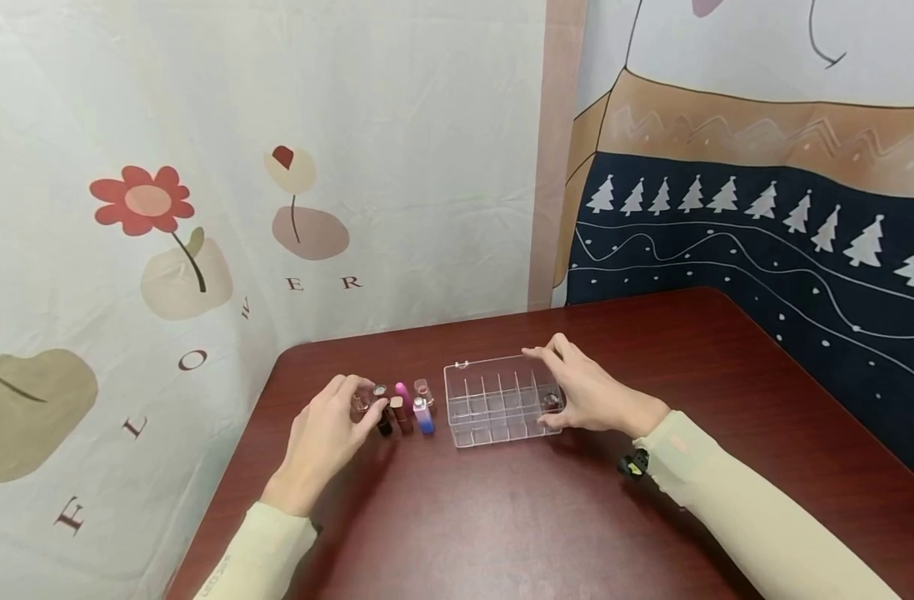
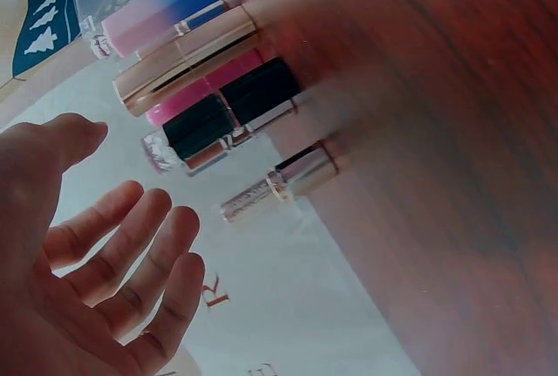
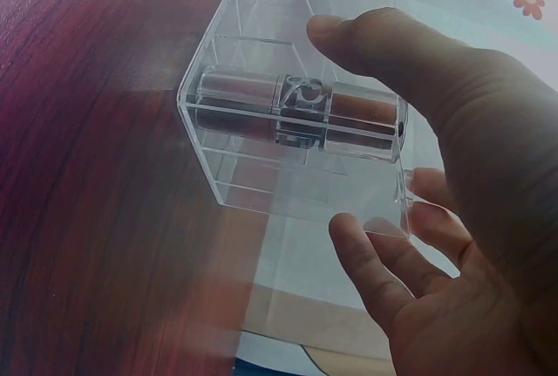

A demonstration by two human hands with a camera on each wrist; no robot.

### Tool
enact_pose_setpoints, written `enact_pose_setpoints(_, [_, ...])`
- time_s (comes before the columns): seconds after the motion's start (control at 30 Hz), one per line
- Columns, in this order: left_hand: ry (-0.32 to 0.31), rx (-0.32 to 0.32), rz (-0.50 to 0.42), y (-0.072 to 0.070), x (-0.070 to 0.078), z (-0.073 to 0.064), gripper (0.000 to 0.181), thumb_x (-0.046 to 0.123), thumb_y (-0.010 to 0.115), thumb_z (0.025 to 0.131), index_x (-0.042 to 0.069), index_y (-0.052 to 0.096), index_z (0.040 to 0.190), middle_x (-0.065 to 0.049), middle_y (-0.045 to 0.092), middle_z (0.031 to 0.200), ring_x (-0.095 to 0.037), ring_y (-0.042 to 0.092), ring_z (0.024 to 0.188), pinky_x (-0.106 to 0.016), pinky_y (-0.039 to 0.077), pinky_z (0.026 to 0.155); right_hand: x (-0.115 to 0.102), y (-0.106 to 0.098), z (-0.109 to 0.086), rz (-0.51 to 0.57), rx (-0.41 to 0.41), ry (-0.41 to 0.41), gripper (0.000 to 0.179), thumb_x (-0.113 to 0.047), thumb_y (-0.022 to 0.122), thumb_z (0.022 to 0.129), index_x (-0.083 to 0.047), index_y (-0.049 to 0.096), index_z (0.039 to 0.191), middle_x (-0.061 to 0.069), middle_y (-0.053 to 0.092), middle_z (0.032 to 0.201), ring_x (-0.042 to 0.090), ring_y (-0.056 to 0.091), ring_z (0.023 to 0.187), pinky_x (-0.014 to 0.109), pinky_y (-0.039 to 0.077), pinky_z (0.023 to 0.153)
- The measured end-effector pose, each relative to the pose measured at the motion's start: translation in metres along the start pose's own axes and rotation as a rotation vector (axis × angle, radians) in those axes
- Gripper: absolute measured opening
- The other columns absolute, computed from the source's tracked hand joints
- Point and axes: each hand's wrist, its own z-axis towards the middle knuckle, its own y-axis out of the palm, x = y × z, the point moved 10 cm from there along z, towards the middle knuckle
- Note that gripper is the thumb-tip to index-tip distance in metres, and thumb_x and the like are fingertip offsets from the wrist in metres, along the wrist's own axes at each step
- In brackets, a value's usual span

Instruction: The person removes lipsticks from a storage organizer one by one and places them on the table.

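Note:
My left hand [image 1: 323, 437] is at the left end of a group of lipsticks, its fingers apart with nothing between them. Among these tubes are a pink-to-blue lipstick [image 2: 166, 10], a rose-gold lipstick [image 2: 187, 58], a bright pink tube [image 1: 402, 392], a black lipstick [image 2: 231, 107] and a smaller metallic tube [image 2: 279, 182]. To their right, my right hand [image 1: 593, 393] spans the right end of a clear divided box [image 1: 494, 442], thumb at the front and fingers towards the back. A brown, clear-ended lipstick [image 3: 301, 114] stands upright inside the box beside that hand.
The box and tubes stand on a dark red wooden table [image 1: 494, 517]. Behind it hangs a white flower-print cloth [image 1: 412, 150], with a dark tree-print cloth [image 1: 696, 242] along the right. Another clear-capped tube [image 1: 424, 392] stands close to the box's left side.

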Motion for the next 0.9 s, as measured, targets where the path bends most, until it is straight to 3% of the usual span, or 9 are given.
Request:
enact_pose_setpoints(0.2, [0.054, 0.062, -0.003, -0.008, 0.015, 0.003, 0.031, 0.032, 0.092, 0.101, 0.015, 0.08, 0.124, -0.008, 0.078, 0.113, -0.019, 0.068, 0.077, -0.046, 0.06, 0.067, 0.0, -0.002, 0.0, -0.009, 0.0, -0.008, 0.112, -0.026, 0.113, 0.077, -0.007, 0.053, 0.169, 0.009, 0.053, 0.127, 0.018, 0.054, 0.109, 0.035, 0.061, 0.091])
enact_pose_setpoints(0.4, [0.094, 0.079, -0.016, -0.012, 0.029, 0.005, 0.036, 0.031, 0.094, 0.098, 0.015, 0.079, 0.127, -0.008, 0.078, 0.114, -0.018, 0.069, 0.074, -0.041, 0.059, 0.066, 0.001, -0.001, -0.001, -0.006, -0.015, -0.014, 0.112, -0.028, 0.113, 0.078, -0.007, 0.052, 0.17, 0.008, 0.053, 0.13, 0.018, 0.057, 0.112, 0.036, 0.062, 0.095])
enact_pose_setpoints(0.67, [0.172, 0.105, -0.019, -0.013, 0.051, 0.009, 0.041, 0.03, 0.096, 0.096, 0.013, 0.079, 0.13, -0.009, 0.08, 0.117, -0.022, 0.073, 0.075, -0.044, 0.063, 0.068, 0.002, -0.003, -0.004, 0.004, -0.009, -0.039, 0.113, -0.027, 0.112, 0.079, -0.006, 0.051, 0.172, 0.009, 0.054, 0.135, 0.025, 0.062, 0.12, 0.039, 0.062, 0.098])
enact_pose_setpoints(0.9, [0.201, 0.1, -0.017, -0.011, 0.066, 0.012, 0.043, 0.031, 0.096, 0.096, 0.012, 0.08, 0.131, -0.009, 0.08, 0.114, -0.019, 0.066, 0.079, -0.045, 0.06, 0.073, 0.0, -0.006, -0.004, 0.022, -0.033, -0.07, 0.109, -0.024, 0.109, 0.083, -0.006, 0.051, 0.173, 0.013, 0.055, 0.142, 0.03, 0.066, 0.124, 0.041, 0.064, 0.101])
